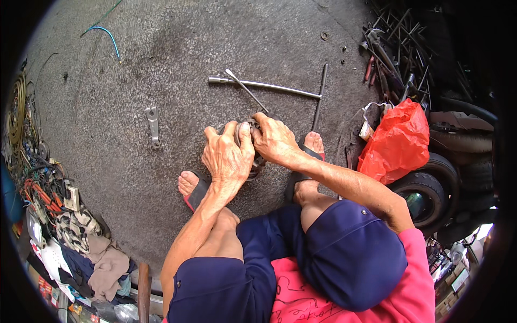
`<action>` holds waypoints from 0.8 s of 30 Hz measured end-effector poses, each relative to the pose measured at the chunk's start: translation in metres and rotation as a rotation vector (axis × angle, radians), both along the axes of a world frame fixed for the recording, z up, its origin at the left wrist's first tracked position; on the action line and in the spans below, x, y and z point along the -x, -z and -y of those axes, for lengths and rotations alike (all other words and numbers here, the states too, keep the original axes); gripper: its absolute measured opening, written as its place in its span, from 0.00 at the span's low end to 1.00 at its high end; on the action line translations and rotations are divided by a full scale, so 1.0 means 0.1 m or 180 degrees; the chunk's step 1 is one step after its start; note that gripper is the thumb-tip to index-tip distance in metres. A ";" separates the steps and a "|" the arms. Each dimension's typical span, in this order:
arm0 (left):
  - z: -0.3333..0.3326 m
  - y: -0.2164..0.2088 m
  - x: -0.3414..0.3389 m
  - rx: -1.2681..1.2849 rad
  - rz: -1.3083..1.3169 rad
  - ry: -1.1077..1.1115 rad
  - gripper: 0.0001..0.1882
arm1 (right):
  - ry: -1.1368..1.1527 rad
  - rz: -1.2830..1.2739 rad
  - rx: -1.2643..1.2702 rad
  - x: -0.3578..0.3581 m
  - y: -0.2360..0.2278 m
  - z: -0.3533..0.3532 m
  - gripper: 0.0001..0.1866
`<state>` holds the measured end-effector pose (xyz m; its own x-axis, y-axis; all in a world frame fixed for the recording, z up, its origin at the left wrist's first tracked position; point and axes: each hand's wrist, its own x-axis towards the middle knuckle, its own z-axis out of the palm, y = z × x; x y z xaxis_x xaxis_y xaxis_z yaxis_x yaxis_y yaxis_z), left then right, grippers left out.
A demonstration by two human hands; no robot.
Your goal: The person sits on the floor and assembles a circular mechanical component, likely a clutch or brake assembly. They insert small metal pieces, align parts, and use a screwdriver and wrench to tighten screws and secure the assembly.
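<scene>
Metal made up the rounded part (257, 168) that we saw low between the feet, largely covered by the fingers; whether it rested on the floor (107, 167) or was held just above it, we could not tell. Our left hand (229, 153) was curled about its left side, thumb laid along the top, and our right hand (276, 141) gripped it from the upper right with bent fingers, so both were closed on it.

We judged the part stiff and fairly heavy for its bulk, unlikely to suffer from firm pressure, though any grease on it would make it slippery. Its outer edge, taken from opposite sides, seemed to us the surest hold, with the fingertips kept clear of the gaps in its uneven underside.

Just beyond our right hand lay a thin rod tool (247, 91), its pale tip pointing away and crossing a long T-handle wrench (269, 87). Well to the left lay a flat metal link (154, 127) with a forked end.

Sandals (199, 192) flanked the part on both sides. Farther right, we saw a red plastic bag (397, 142) near some tires (423, 196), a heap of hand tools (390, 56) above it, and crumpled rags (107, 264) at lower left.
</scene>
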<state>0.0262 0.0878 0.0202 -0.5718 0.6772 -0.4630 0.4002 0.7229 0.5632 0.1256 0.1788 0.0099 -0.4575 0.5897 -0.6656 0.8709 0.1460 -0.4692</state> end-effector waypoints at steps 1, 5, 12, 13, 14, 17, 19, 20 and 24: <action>-0.02 0.00 0.02 0.0075 0.0025 0.0063 0.20 | -0.0007 -0.0025 -0.0018 -0.03 0.01 -0.01 0.15; -0.02 0.09 0.09 -0.0119 0.0036 0.0162 0.15 | -0.0118 -0.0076 -0.0040 -0.05 0.03 -0.07 0.18; 0.03 0.23 0.20 -0.0176 0.0084 0.0139 0.17 | -0.0422 0.0130 0.0144 0.14 -0.03 -0.21 0.15; 0.03 0.27 0.22 -0.0189 0.0097 0.0155 0.17 | -0.0373 0.0043 0.0009 0.12 0.01 -0.18 0.14; 0.04 0.28 0.22 -0.0226 0.0107 0.0165 0.17 | -0.0321 -0.0042 -0.0127 0.09 0.05 -0.16 0.13; 0.10 0.29 0.22 -0.0294 0.0148 0.0145 0.17 | -0.0522 -0.0116 -0.0104 0.06 0.07 -0.15 0.12; 0.13 0.28 0.22 -0.0258 0.0146 0.0109 0.18 | -0.0810 0.0241 0.0404 0.12 -0.02 -0.24 0.20; 0.15 0.27 0.21 -0.0237 0.0146 0.0085 0.18 | -0.0845 0.0224 0.0390 0.13 -0.01 -0.22 0.20; 0.11 0.22 0.14 -0.0155 0.0196 0.0086 0.18 | -0.1055 -0.0079 0.0154 0.01 0.05 -0.28 0.15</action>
